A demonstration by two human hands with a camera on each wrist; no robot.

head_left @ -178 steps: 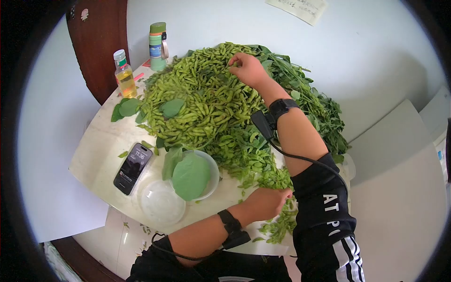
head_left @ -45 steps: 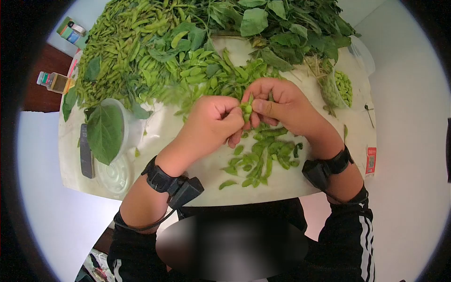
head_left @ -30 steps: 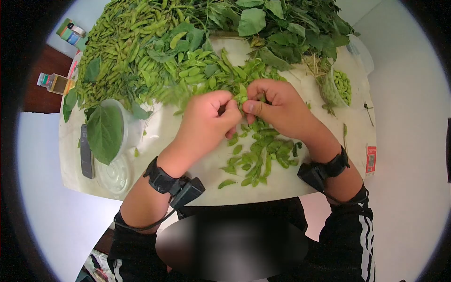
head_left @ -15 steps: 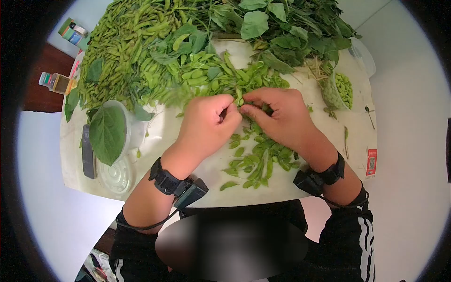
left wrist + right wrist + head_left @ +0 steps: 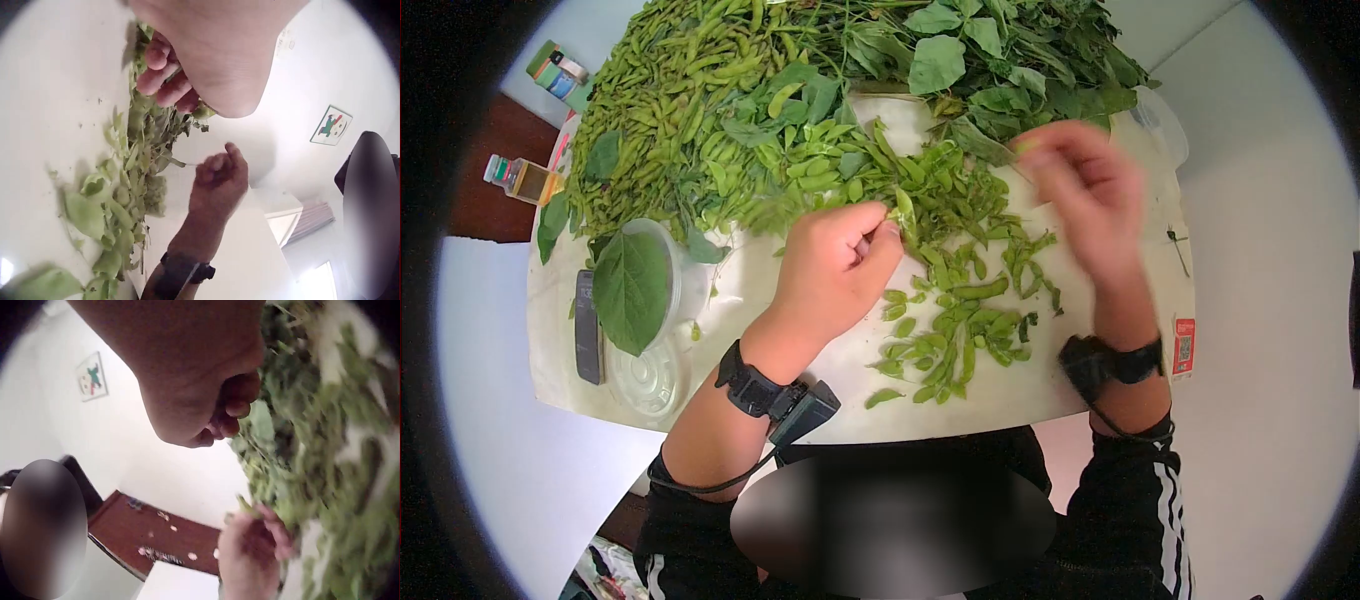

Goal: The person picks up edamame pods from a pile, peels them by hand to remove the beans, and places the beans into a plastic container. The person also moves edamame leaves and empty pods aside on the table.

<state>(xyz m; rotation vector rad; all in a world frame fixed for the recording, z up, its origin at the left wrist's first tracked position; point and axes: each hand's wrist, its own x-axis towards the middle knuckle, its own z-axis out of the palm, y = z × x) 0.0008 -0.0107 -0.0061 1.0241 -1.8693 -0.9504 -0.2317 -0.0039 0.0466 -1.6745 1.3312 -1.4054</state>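
Observation:
In the head view my left hand [image 5: 825, 270] is over the table's middle, thumb and curled fingers pinching a green soybean pod [image 5: 904, 212] that sticks up from the grip. My right hand [image 5: 1090, 200] is raised to the right, apart from the left and blurred. Its thumb and finger meet around a small yellow-green soybean [image 5: 1028, 147]. In the right wrist view the right hand's fingers [image 5: 236, 407] curl inward, and their tips are partly hidden. Below the hands lie loose pods and split shells [image 5: 960, 335].
A big heap of pods [image 5: 670, 110] fills the back left, with leafy stems [image 5: 1040, 60] behind. At left are a leaf-covered plastic bowl [image 5: 685, 285], a clear lid [image 5: 648, 380], a phone [image 5: 588, 325] and a bottle [image 5: 525, 180]. A red card [image 5: 1185, 345] lies at the right edge.
Both hands worked together on a pod half a second ago. Since then the right hand has moved right and away, over the bowl of shelled beans, while the left stays with the pod.

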